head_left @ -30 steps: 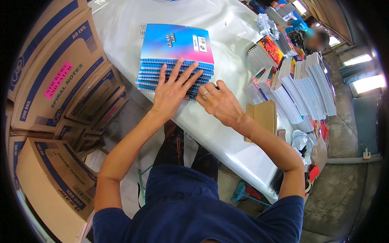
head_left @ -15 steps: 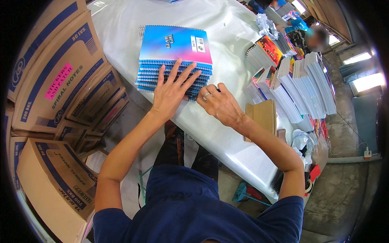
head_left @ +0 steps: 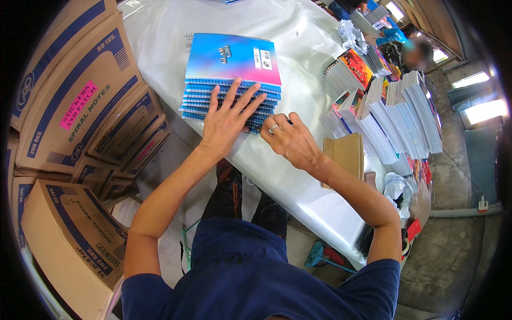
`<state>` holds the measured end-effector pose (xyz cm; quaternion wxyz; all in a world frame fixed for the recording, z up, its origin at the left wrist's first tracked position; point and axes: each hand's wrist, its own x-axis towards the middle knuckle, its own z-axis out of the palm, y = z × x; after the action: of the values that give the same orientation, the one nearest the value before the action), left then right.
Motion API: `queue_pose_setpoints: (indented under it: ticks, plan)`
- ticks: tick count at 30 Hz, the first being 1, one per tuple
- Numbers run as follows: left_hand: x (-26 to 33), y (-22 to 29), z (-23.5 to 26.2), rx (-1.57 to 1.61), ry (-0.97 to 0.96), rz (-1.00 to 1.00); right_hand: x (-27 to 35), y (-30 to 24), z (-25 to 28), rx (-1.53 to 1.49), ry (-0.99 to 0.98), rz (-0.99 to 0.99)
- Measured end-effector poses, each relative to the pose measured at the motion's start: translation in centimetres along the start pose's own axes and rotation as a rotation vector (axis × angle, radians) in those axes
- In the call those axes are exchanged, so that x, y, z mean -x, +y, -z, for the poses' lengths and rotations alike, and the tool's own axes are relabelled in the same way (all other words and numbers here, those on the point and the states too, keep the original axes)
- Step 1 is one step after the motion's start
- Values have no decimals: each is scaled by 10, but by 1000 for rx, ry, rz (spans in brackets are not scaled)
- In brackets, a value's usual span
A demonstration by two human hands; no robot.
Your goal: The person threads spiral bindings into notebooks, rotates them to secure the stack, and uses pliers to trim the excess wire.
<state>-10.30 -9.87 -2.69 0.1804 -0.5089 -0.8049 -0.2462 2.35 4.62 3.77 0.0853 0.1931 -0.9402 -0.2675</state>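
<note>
A stack of spiral notebooks [head_left: 232,58] with blue-to-pink covers lies on the table, its books fanned toward me so the coiled edges show in rows. My left hand [head_left: 225,120] rests spread on the near rows of coils, fingers apart and pointing away from me. At the stack's near right corner is my right hand [head_left: 292,138], with a ring on one finger. Its fingers are curled and pinched beside the end of the lowest coils. Whatever is between those fingertips is hidden.
White sheeting covers the table [head_left: 304,197]. Tall rows of notebooks [head_left: 376,120] stand at the right, beside a brown cardboard piece [head_left: 344,157] and crumpled plastic [head_left: 397,186]. Cardboard cartons [head_left: 74,101] are piled at the left. Another person [head_left: 394,50] is at the far right.
The stack and both hands appear shifted very slightly right in the view. My right fingers have moved a little at the corner; the left hand keeps its place on the coils.
</note>
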Motion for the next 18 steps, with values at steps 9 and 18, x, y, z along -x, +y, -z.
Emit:
queue_pose_setpoints:
  ticks: [9, 18]
  plan:
    - [1, -1, -4, -18, 15, -3, -2, -13, 2, 132, 14, 35]
    - [0, 1, 0, 2, 18, -7, -30, -50, 16, 206, -461, -293]
